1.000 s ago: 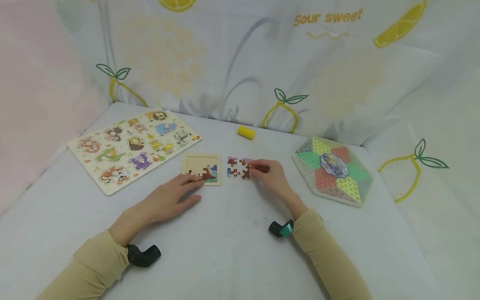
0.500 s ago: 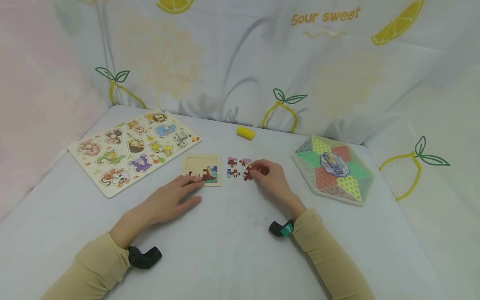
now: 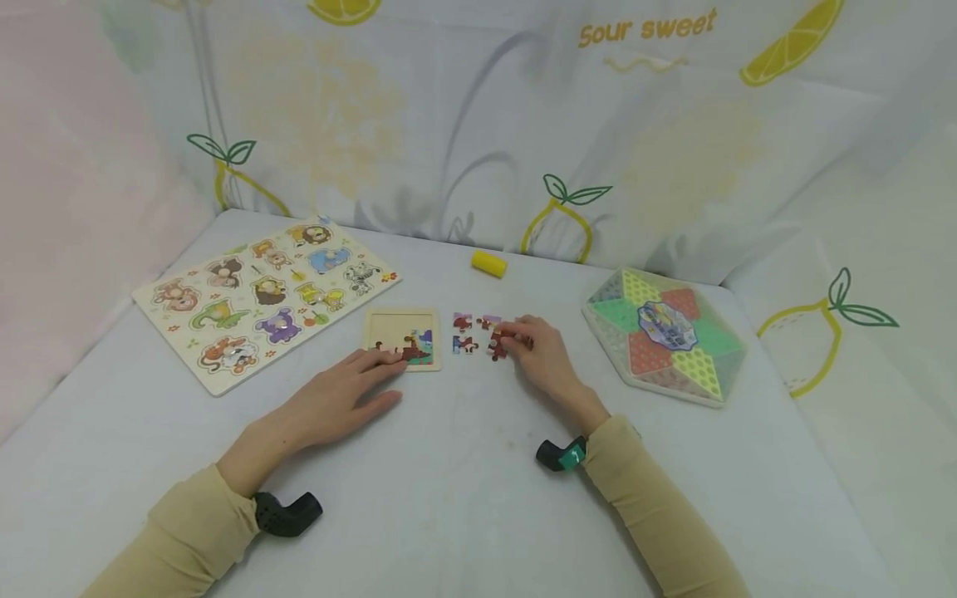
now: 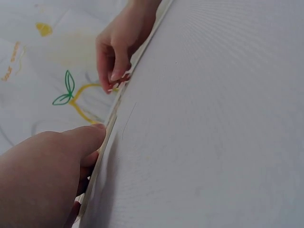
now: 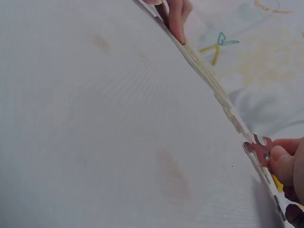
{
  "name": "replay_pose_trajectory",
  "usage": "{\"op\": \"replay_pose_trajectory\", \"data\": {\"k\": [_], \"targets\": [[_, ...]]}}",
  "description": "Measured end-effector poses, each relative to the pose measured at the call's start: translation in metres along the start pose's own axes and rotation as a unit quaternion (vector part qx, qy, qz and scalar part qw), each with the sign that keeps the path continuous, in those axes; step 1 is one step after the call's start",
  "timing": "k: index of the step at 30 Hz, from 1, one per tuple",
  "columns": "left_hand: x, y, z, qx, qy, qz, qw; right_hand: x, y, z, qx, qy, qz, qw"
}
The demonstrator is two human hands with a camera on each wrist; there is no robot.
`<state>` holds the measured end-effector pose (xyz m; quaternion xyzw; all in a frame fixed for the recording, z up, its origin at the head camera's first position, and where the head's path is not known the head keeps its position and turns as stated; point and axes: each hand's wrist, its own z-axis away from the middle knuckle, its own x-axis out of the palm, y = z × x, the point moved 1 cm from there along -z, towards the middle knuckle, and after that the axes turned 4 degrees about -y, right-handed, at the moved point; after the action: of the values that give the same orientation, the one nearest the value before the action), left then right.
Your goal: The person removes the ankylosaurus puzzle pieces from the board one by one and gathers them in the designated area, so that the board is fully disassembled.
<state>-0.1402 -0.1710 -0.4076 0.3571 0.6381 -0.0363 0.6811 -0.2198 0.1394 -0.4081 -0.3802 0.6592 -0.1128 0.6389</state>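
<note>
Pale wood comes first on my left: the animal board (image 3: 350,300) lies flat and slanted beyond my forearm, perhaps set aside to leave the middle free. My left hand (image 3: 336,399) rests with fingers loosely extended over the lower left of the small wooden frame (image 3: 392,322), gripping nothing that I can make out; I take that light touch as steadying it. Fitted pieces (image 3: 420,347) show in its lower right. Just beside the frame, loose pieces (image 3: 465,344) lie spread in rows, probably so each can be picked separately. Behind them, well apart, is a yellow cylinder (image 3: 488,264). My right hand (image 3: 546,353) pinches one red-brown piece (image 5: 259,149) between thumb and fingertips, tilted up by its edge, which likely leaves its knobs free. Farthest right sits the hexagonal game box (image 3: 665,336), out of my hand's way.
</note>
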Motion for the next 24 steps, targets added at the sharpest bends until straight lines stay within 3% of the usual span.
{"op": "replay_pose_trajectory", "data": {"k": [6,15,24], "targets": [[0.0008,-0.0004,-0.0003,-0.002,-0.002,0.000,1.0000,0.0035,0.0027,-0.0011,-0.011,-0.001,0.004,0.9999],[0.0018,-0.0020,-0.0007,0.001,0.002,-0.005,1.0000,0.0046,0.0028,0.0000,-0.001,0.041,-0.023,0.9989],[0.0011,-0.0013,-0.0002,0.000,0.000,-0.005,1.0000,0.0056,0.0041,-0.0004,-0.018,0.064,-0.020,0.9976]]}}
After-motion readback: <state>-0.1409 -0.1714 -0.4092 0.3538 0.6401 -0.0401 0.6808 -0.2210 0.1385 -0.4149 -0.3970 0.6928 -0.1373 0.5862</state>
